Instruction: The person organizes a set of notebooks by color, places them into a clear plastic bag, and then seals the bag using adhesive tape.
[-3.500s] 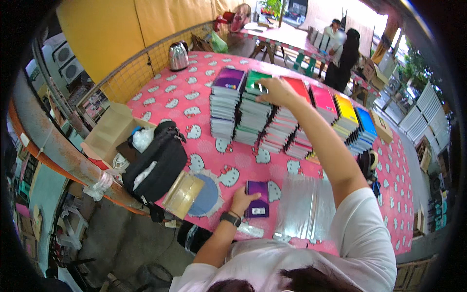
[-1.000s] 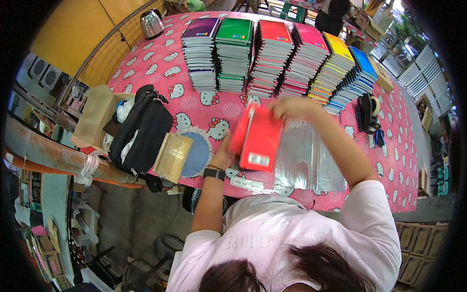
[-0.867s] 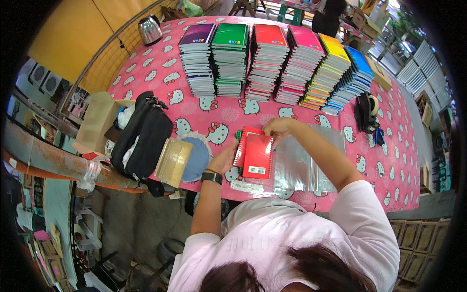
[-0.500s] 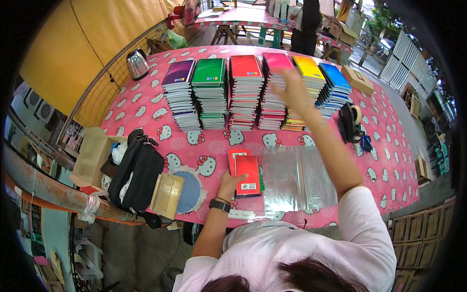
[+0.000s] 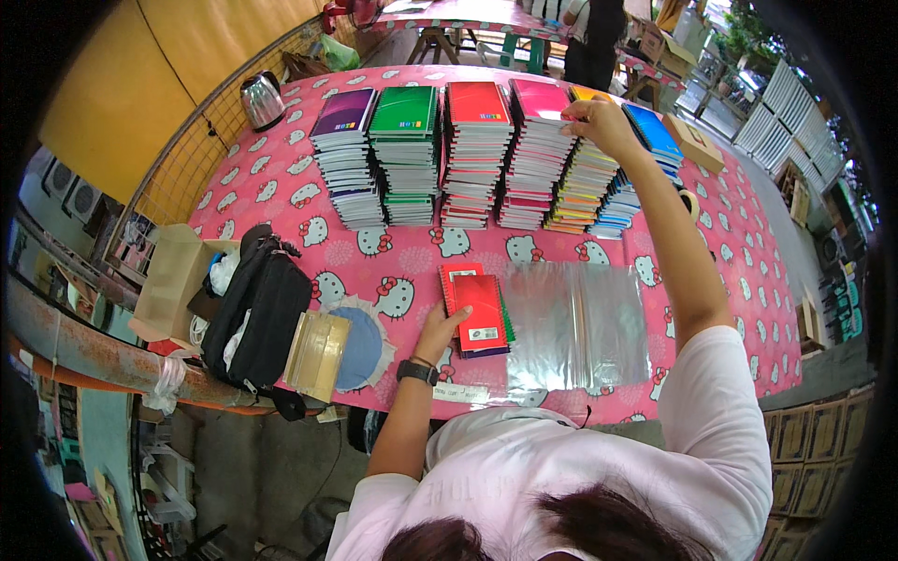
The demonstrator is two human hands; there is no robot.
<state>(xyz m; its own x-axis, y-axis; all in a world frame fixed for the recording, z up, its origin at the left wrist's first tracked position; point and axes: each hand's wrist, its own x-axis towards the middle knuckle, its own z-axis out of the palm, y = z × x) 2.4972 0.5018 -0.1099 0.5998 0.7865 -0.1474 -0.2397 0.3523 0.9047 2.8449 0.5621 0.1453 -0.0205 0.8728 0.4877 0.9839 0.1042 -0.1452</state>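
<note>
My left hand [image 5: 441,329] is closed on the left edge of a small pile of spiral notebooks near the table's front. A red notebook [image 5: 479,323] lies on top, with red, green and purple edges showing beneath. My right hand [image 5: 603,126] reaches far forward, its fingers bent and closed at the right edge of the top pink notebook [image 5: 540,100]. It partly hides the yellow stack [image 5: 580,178]. In the same row stand the purple stack [image 5: 344,117], green stack [image 5: 404,112], red stack [image 5: 479,103] and blue stack [image 5: 652,131].
Clear plastic bags [image 5: 575,327] lie right of the pile. To the left are a black bag [image 5: 253,323], an open cardboard box [image 5: 168,290], a tan package [image 5: 318,355] and a blue round cloth [image 5: 363,346]. A kettle [image 5: 263,101] stands far left; a tape roll [image 5: 690,204] is right. Another person [image 5: 594,47] stands beyond.
My right hand has moved from over the pink stack to its right edge, with the fingers closing there. My left hand stays on the pile. The whole view has tilted slightly.
</note>
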